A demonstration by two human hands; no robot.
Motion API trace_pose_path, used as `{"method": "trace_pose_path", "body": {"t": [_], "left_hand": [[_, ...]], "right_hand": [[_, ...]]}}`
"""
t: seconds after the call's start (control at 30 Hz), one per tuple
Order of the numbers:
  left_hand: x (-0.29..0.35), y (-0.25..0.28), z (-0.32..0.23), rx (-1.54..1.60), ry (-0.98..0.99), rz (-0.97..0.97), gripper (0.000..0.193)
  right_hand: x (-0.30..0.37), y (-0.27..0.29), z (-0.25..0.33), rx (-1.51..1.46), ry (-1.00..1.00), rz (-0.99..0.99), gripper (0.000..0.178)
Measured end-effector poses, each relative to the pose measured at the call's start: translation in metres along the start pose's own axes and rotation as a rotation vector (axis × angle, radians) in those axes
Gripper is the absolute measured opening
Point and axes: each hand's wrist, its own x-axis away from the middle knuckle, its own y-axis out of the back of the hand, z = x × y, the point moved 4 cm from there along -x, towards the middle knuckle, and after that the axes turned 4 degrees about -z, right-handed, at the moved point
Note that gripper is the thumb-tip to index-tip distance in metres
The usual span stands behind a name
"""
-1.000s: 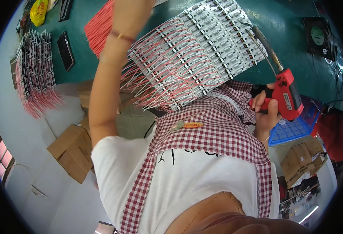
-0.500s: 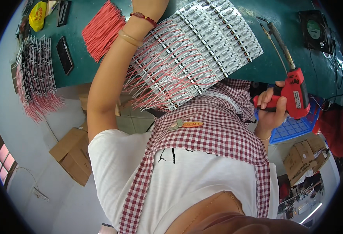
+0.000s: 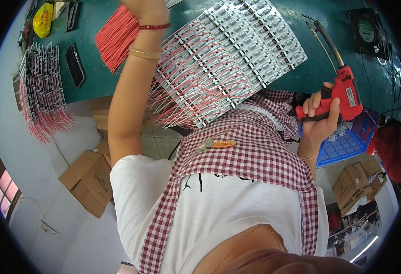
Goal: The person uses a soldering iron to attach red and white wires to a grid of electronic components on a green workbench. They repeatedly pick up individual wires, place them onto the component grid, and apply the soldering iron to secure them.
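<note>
My right hand (image 3: 320, 119) is wrapped round the handle of a red soldering gun (image 3: 348, 93). Its metal tip and thin feed tube point up over the green bench, right of a large sheet of small pale circuit boards (image 3: 248, 48). Many boards on the left side of that sheet carry thin red and white wires (image 3: 196, 75). Beside the upper end of a bundle of red wires (image 3: 117, 35) is my left hand (image 3: 145, 8), cut off by the top edge. Its fingers are out of sight, and a red bracelet circles the wrist.
At the left lie a stack of wired boards (image 3: 43, 84) and a black phone (image 3: 75, 65). A yellow packet (image 3: 43, 20) sits farther back. The far right holds a black fan-like device (image 3: 367, 34) with cables. Below the bench are a blue basket (image 3: 346, 148) and cardboard boxes (image 3: 88, 182).
My left hand has moved left, from above the board sheet toward the top of the red wire bundle. The soldering gun in my right hand has shifted slightly up.
</note>
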Motion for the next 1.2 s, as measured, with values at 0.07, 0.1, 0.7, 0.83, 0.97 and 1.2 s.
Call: {"method": "trace_pose_path", "body": {"t": [0.07, 0.1, 0.7, 0.83, 0.97, 1.2], "left_hand": [[0.013, -0.003, -0.001, -0.053, 0.028, 0.033, 0.025], [0.017, -0.003, -0.001, 0.223, 0.162, 0.036, 0.023], [0.055, -0.011, -0.061, -0.741, 0.075, 0.761, 0.009], [0.120, -0.017, -0.063, -0.734, -0.250, 1.097, 0.013], [0.147, -0.015, -0.075, -0.756, -0.432, 1.197, 0.014], [0.154, 0.012, -0.079, -0.800, -0.398, 1.115, 0.021]], "right_hand": [[-0.001, -0.002, -0.001, -0.007, -0.008, -0.014, 0.040], [-0.002, -0.003, 0.000, -0.002, -0.004, -0.017, 0.040], [-0.027, -0.026, -0.001, 0.012, -0.116, 0.026, 0.046], [-0.032, -0.027, -0.004, 0.112, -0.104, 0.061, 0.045], [-0.032, -0.027, -0.004, 0.200, -0.078, 0.074, 0.045], [-0.018, -0.038, -0.002, 0.199, -0.066, 0.095, 0.045]]}}
